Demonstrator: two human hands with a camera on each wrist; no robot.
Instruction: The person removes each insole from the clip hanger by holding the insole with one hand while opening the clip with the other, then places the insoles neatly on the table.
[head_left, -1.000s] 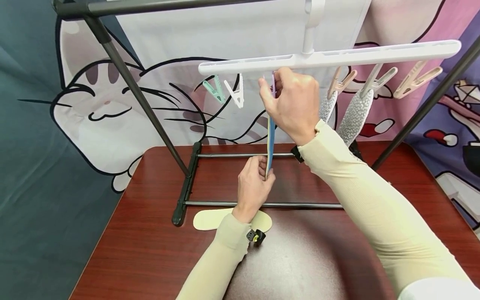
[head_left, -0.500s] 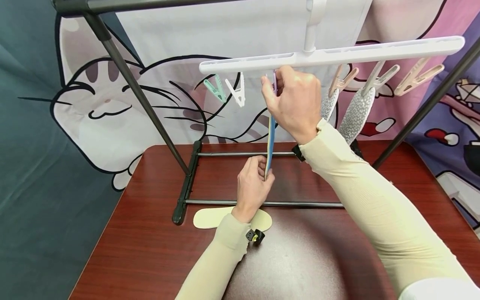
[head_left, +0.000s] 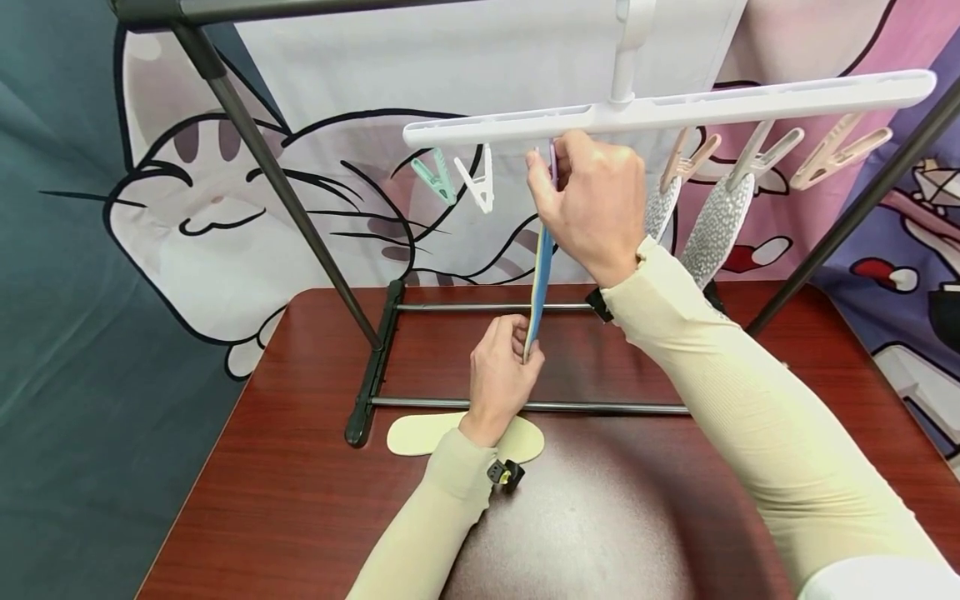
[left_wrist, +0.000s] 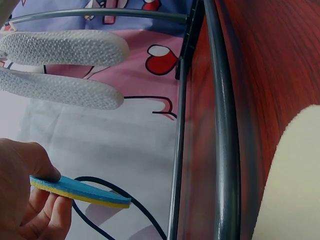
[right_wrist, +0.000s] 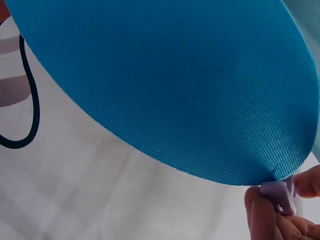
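R hand (head_left: 588,208) pinches a purple clip (right_wrist: 277,194) just under the white hanger bar (head_left: 510,129); L hand (head_left: 498,379), thumb on one face and fingers on the other, grips the lower end of a blue insole (head_left: 542,279) w/ yellow backing. Insole hangs betw. the two hands, long axis near-vert., bottom canted a bit to the L, edge-on in head view; blue face to the R, yellow to the L. Top end meets the clip; can't tell how firmly it's nipped. Open gap L of it, up to the white clip (head_left: 478,179); on the R, beyond R hand, gray insoles (head_left: 720,229) hang. Cream insole (head_left: 420,435) lies flat on table (head_left: 262,500), crosswise, partly hidden by L wrist.
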